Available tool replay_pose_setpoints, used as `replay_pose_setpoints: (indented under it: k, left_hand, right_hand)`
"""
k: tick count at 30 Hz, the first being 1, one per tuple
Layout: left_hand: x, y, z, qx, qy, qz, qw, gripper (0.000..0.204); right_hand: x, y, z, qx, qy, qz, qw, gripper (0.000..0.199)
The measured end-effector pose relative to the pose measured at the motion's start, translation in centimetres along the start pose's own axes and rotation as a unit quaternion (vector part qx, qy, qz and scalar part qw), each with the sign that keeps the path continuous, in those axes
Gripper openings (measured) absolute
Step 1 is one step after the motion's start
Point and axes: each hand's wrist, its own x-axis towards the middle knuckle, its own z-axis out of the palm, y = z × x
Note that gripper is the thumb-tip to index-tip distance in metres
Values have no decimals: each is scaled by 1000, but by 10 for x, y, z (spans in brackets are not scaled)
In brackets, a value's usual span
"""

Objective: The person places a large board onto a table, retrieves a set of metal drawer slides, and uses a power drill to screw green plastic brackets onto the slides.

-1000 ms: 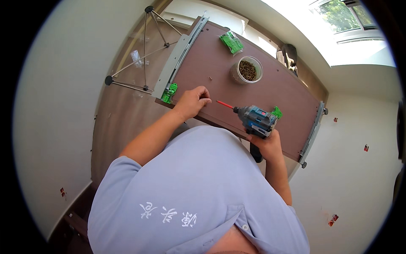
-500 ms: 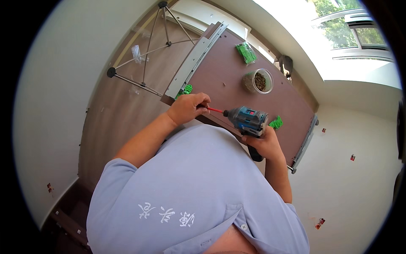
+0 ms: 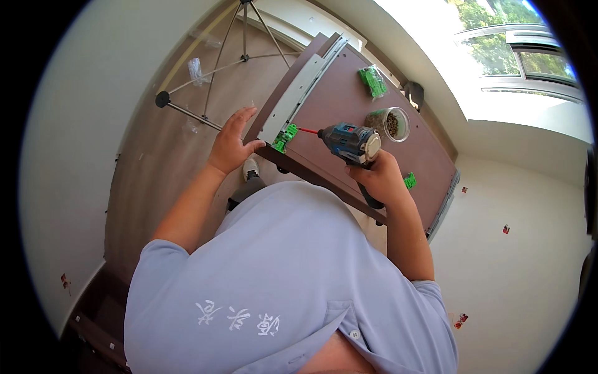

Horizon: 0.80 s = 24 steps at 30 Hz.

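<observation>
Closest to us, the right hand [image 3: 379, 179] grips the blue drill [image 3: 349, 142], its red bit aimed at the green clip [image 3: 284, 138] on the corner of the brown board [image 3: 367, 128]. The left hand [image 3: 232, 144] lies open, fingers spread, steadying that corner beside the metal rail [image 3: 298, 93]. Farther along we see a cup of screws [image 3: 392, 123], a green packet [image 3: 372, 80], then the tripod [image 3: 240, 59] on the floor.
</observation>
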Motion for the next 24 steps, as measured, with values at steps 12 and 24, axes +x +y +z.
replay_pose_setpoints:
  k: [12, 24]
  left_hand:
    - [-8, -21, 28, -96, -103, -90, 986, 78]
    - [-7, -27, 29, -106, -95, -74, 987, 75]
  right_hand:
    - [16, -33, 14, -119, -4, -15, 993, 34]
    - [19, -39, 18, -155, -2, -3, 988, 35]
